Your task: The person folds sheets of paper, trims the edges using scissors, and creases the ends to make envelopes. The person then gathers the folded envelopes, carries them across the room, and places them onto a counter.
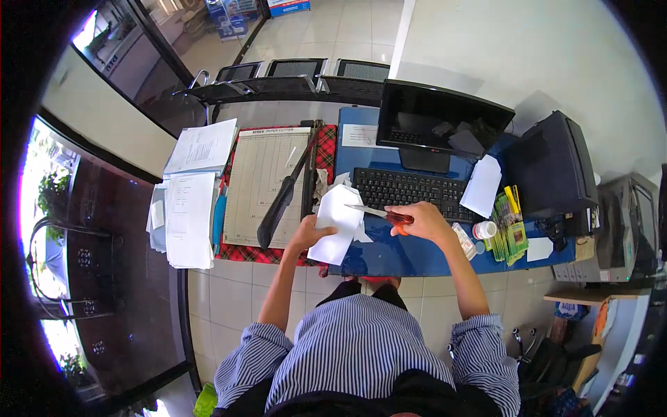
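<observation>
My left hand (311, 232) is closed on a folded piece of white paper (333, 233) with angled upper corners, thumb on top. In my right hand (422, 219) is a pair of scissors (379, 213) with reddish-orange handles, fingers wrapped round them. The blades point left and their tips meet the paper's right part; I cannot tell whether they are parted. Paper scraps (361, 233) lie beside the paper, at the desk's edge. Just left of my left hand is a paper cutter (258, 187) with a black-handled blade arm (279, 205).
A keyboard (406, 187) and monitor (445, 118) stand ahead on the blue desk (389, 257). Another cut white paper (481, 186), a white bottle (484, 230) and green-yellow packets (511, 233) are at right. Stacked documents (190, 215) lie left of the cutter.
</observation>
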`<action>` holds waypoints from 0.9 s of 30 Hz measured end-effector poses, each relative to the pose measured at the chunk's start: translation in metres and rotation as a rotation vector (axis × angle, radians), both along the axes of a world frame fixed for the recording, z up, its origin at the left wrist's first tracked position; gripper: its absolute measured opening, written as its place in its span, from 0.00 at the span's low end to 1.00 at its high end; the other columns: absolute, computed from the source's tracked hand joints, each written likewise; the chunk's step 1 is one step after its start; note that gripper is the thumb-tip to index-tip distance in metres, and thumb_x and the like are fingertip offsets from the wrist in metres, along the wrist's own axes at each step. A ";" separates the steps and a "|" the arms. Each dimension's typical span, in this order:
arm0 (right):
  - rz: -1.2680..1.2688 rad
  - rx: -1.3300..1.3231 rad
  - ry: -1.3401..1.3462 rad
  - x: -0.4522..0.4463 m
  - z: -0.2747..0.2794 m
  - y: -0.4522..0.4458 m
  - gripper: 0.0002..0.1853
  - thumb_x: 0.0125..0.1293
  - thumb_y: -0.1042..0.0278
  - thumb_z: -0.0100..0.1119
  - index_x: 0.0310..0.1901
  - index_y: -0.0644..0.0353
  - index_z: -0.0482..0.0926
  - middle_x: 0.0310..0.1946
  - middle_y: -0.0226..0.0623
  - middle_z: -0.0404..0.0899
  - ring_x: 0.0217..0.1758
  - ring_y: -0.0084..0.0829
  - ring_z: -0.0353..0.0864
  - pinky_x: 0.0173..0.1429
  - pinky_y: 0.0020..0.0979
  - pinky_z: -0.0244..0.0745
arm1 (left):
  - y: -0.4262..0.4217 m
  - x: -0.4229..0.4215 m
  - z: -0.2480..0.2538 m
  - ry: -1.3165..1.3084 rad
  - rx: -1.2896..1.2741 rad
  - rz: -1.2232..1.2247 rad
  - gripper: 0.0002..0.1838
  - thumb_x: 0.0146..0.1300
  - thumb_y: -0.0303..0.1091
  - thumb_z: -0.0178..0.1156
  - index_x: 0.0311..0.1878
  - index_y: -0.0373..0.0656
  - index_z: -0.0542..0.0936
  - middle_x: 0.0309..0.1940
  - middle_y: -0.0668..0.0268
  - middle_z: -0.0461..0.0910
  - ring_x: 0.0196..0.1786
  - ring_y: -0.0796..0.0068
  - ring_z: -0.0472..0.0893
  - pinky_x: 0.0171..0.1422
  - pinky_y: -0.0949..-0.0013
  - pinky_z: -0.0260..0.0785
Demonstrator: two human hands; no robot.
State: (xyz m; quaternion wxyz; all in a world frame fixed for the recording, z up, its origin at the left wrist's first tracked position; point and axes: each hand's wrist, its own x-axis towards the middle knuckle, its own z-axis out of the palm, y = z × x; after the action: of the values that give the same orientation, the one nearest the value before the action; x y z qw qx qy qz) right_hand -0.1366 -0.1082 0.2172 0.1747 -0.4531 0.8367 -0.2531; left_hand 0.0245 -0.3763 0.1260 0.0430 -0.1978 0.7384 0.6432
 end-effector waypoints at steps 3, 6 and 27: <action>-0.006 -0.041 0.003 0.002 -0.004 -0.006 0.29 0.40 0.55 0.71 0.49 0.49 0.82 0.27 0.40 0.83 0.20 0.39 0.75 0.30 0.30 0.68 | 0.002 -0.002 0.002 -0.014 -0.064 -0.036 0.14 0.50 0.29 0.69 0.35 0.28 0.78 0.24 0.60 0.80 0.20 0.75 0.75 0.23 0.75 0.70; -0.004 -0.043 0.003 0.002 -0.004 -0.008 0.28 0.40 0.54 0.71 0.49 0.49 0.82 0.27 0.42 0.83 0.21 0.41 0.75 0.30 0.32 0.68 | 0.001 -0.002 0.001 -0.005 -0.087 -0.048 0.15 0.49 0.30 0.70 0.34 0.27 0.78 0.23 0.60 0.79 0.20 0.75 0.75 0.23 0.74 0.70; -0.003 0.028 -0.025 0.002 -0.011 -0.022 0.25 0.44 0.60 0.68 0.49 0.49 0.82 0.27 0.40 0.83 0.21 0.39 0.76 0.30 0.31 0.69 | -0.002 -0.004 -0.004 0.028 -0.171 -0.079 0.17 0.45 0.32 0.70 0.32 0.26 0.78 0.21 0.59 0.78 0.21 0.71 0.72 0.29 0.69 0.69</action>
State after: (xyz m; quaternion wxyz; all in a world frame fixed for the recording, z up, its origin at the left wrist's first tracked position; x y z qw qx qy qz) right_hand -0.1350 -0.1300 0.2058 0.1909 -0.4461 0.8387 -0.2472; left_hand 0.0202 -0.3787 0.1217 0.0409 -0.1625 0.7984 0.5783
